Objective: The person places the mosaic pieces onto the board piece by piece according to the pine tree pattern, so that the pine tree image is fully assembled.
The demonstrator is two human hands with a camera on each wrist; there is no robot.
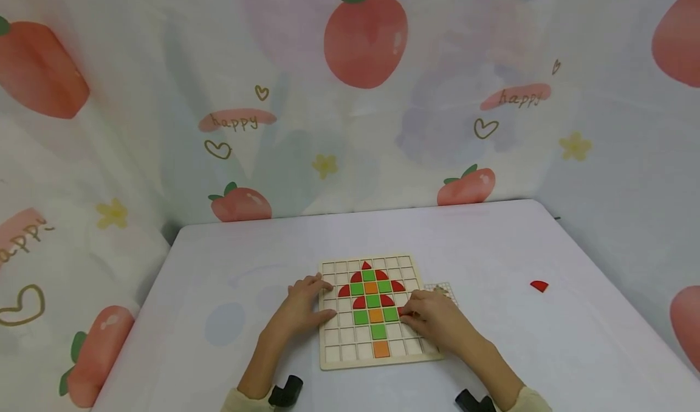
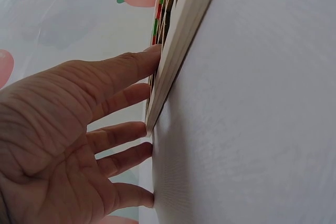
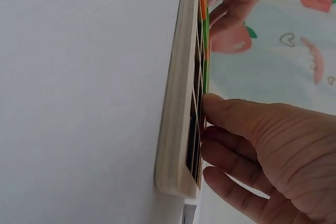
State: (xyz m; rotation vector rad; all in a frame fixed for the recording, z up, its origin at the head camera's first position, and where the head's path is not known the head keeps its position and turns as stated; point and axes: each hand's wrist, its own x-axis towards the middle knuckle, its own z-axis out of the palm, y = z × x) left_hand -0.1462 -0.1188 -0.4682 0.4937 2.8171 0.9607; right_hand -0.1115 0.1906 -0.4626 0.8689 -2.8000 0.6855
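A wooden grid board (image 1: 346, 356) lies on the table, with green and orange squares and red pieces set in its cells as a tree shape. My left hand (image 1: 302, 305) rests at the board's left edge, its fingers spread; in the left wrist view the thumb (image 2: 131, 69) touches the rim. Over the board's right side, my right hand (image 1: 437, 318) pinches a small red piece (image 1: 400, 310) beside the right green square of a lower row. The fingers mostly cover that piece, so its full outline is hidden. In the right wrist view the thumb (image 3: 226, 109) meets the board's face.
A loose red quarter-circle piece (image 1: 539, 285) lies on the white table (image 1: 552, 339) to the right. A small card with a printed grid (image 1: 445, 289) sits partly behind my right hand at the board's right edge. A fruit-patterned curtain (image 1: 361, 138) hangs behind the table.
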